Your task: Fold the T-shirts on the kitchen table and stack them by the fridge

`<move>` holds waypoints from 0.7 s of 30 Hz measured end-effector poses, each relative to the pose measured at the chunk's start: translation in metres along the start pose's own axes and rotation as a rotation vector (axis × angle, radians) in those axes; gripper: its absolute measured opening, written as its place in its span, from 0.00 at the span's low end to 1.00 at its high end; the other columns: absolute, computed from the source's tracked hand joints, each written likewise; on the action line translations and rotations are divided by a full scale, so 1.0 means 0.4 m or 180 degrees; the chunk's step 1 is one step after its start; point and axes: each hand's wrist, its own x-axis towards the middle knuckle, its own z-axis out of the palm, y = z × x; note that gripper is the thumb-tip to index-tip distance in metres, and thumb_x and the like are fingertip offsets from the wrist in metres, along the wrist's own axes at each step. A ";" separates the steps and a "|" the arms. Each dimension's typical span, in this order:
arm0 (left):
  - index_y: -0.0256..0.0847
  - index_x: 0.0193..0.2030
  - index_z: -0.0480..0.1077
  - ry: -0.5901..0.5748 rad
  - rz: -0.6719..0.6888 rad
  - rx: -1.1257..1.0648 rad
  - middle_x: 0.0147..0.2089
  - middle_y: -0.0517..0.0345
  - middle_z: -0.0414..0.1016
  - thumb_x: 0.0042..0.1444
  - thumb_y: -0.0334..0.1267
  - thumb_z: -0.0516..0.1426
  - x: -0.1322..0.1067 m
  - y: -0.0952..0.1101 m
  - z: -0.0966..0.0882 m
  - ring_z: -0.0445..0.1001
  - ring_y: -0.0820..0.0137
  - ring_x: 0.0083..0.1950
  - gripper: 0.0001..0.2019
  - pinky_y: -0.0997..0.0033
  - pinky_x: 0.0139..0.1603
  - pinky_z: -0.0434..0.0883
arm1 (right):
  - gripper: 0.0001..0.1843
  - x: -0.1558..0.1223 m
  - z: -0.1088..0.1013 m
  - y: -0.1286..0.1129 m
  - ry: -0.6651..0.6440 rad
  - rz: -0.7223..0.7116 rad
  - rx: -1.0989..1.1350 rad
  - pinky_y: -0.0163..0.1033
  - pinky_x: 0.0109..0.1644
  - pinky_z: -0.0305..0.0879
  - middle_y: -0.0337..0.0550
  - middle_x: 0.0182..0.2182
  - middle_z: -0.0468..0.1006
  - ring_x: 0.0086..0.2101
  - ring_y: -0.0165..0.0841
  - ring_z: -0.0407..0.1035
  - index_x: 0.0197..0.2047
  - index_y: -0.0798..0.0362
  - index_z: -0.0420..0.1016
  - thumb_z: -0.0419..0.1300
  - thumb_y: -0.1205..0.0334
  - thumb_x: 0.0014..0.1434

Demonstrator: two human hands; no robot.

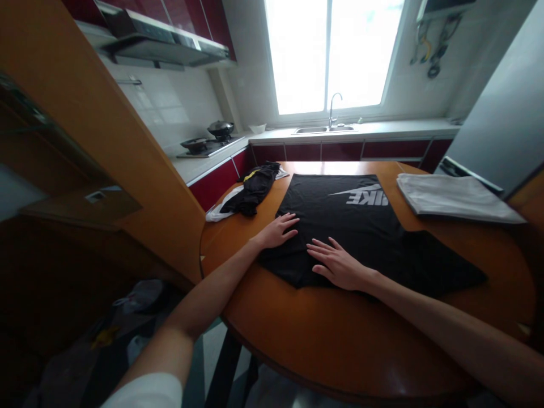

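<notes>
A black T-shirt (352,238) with a pale printed logo lies spread on the round wooden table (340,345). One side looks folded in, and a sleeve sticks out toward the right. My left hand (278,230) rests flat on the shirt's left edge, fingers spread. Lower and nearer the middle, my right hand (335,263) lies palm down on the cloth with its fingers stretched out. Neither hand grips the fabric.
A crumpled heap of black and white clothes (257,190) sits at the table's far left. Folded white cloth (457,195) lies at the right. Beyond are a counter with a sink (325,130) and a stove with pans (220,129). A wooden panel (140,153) stands left.
</notes>
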 end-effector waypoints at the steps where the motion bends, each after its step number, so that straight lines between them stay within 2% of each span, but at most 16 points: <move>1: 0.42 0.70 0.64 0.0024 0.0029 0.0043 0.74 0.47 0.58 0.68 0.52 0.52 0.000 0.008 -0.003 0.54 0.55 0.76 0.28 0.50 0.74 0.54 | 0.29 0.000 0.000 0.000 -0.0002 0.0000 0.0004 0.64 0.73 0.39 0.48 0.69 0.62 0.71 0.43 0.48 0.70 0.49 0.64 0.45 0.46 0.73; 9: 0.46 0.72 0.61 -0.0372 0.0055 0.0433 0.76 0.50 0.54 0.70 0.55 0.49 0.001 0.047 0.008 0.49 0.58 0.77 0.29 0.51 0.76 0.49 | 0.29 0.001 -0.005 -0.005 0.0012 0.0047 -0.0049 0.64 0.73 0.38 0.49 0.69 0.63 0.71 0.43 0.48 0.70 0.51 0.63 0.44 0.46 0.74; 14: 0.46 0.73 0.59 -0.0382 -0.0091 0.0508 0.77 0.51 0.52 0.70 0.57 0.47 0.003 0.050 0.018 0.47 0.57 0.78 0.30 0.50 0.76 0.48 | 0.30 0.001 -0.005 -0.005 0.0008 -0.0037 -0.0042 0.64 0.73 0.39 0.49 0.70 0.59 0.71 0.43 0.47 0.71 0.50 0.61 0.46 0.46 0.73; 21: 0.45 0.73 0.60 -0.0172 -0.0221 0.0568 0.76 0.52 0.54 0.71 0.55 0.45 0.010 0.063 0.019 0.49 0.58 0.77 0.29 0.50 0.75 0.50 | 0.30 0.000 0.004 0.000 -0.0054 -0.0089 0.0018 0.64 0.73 0.39 0.49 0.70 0.60 0.71 0.44 0.47 0.71 0.50 0.62 0.46 0.45 0.73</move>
